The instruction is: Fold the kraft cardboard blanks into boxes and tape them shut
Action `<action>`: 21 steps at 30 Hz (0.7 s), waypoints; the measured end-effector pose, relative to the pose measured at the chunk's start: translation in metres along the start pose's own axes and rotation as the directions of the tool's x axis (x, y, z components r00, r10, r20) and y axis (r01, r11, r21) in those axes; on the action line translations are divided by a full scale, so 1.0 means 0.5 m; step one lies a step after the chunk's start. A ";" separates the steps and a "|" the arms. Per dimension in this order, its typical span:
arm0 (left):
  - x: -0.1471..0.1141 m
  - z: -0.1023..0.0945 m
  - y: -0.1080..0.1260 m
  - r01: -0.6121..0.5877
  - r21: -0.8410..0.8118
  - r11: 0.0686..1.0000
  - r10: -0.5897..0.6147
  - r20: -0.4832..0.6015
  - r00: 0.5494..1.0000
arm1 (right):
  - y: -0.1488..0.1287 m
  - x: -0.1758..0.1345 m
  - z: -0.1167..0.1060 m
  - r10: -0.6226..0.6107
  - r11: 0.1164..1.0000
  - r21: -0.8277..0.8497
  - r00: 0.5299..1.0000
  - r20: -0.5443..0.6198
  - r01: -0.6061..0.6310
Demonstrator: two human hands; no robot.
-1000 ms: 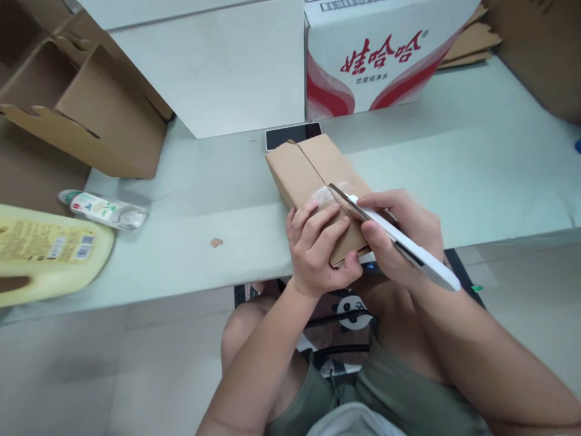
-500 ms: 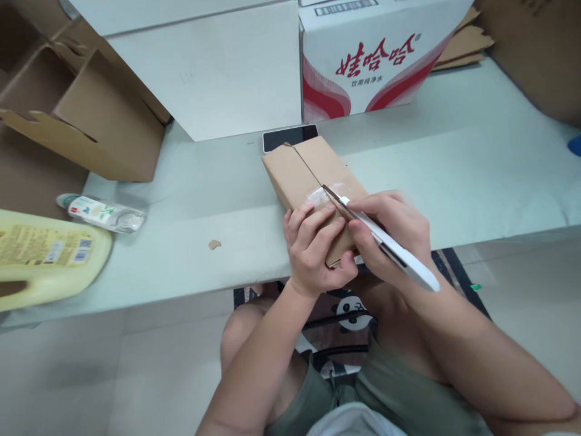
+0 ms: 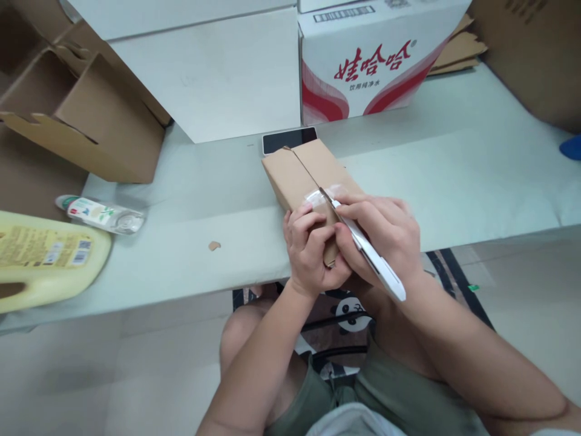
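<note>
A small brown cardboard box lies at the table's front edge, a seam running along its top. Clear tape crosses that seam near my hands. My left hand grips the near left side of the box, its fingers curled over the top. In my right hand is a white utility knife, held between thumb and fingers. Its dark blade meets the box at the seam by the tape; how deep the tip sits cannot be seen. Just beyond the box lies a phone with a dark screen, partly covered by it.
White cartons and a red-and-white carton stand along the back. To the left are an open brown box, a clear bottle and a yellow jug. A cardboard scrap lies on the pale green tabletop.
My right hand and the knife have shifted a little left, and the knife's handle has swung steeper toward me. My left hand and the box are nearly where they were.
</note>
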State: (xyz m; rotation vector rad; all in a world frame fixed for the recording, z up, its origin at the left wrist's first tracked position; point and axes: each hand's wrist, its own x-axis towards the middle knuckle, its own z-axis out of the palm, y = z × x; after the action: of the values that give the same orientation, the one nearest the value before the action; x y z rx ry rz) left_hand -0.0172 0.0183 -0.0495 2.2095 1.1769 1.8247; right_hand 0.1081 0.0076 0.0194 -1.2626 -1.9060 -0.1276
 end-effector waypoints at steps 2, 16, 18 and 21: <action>0.000 0.001 0.000 0.007 -0.007 1.000 -0.007 -0.008 1.000 | 0.002 0.001 0.001 0.000 1.000 -0.025 1.000 0.011 0.000; 0.010 -0.007 -0.001 -0.023 0.032 0.999 0.023 0.016 1.000 | 0.014 -0.005 -0.002 -0.060 0.998 -0.009 0.998 0.020 0.060; 0.009 -0.006 -0.001 -0.017 0.031 0.999 0.016 0.022 1.000 | 0.011 -0.004 -0.002 -0.030 0.999 -0.020 0.999 0.038 0.031; 0.009 -0.005 0.000 -0.008 0.024 1.000 0.007 0.023 1.000 | 0.004 -0.002 0.000 0.038 0.998 -0.047 0.998 0.051 -0.036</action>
State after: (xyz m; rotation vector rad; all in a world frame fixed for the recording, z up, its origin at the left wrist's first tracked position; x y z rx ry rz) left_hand -0.0191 0.0199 -0.0451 2.2441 1.1942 1.7929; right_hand 0.1100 0.0079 0.0180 -1.3431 -1.9328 -0.1210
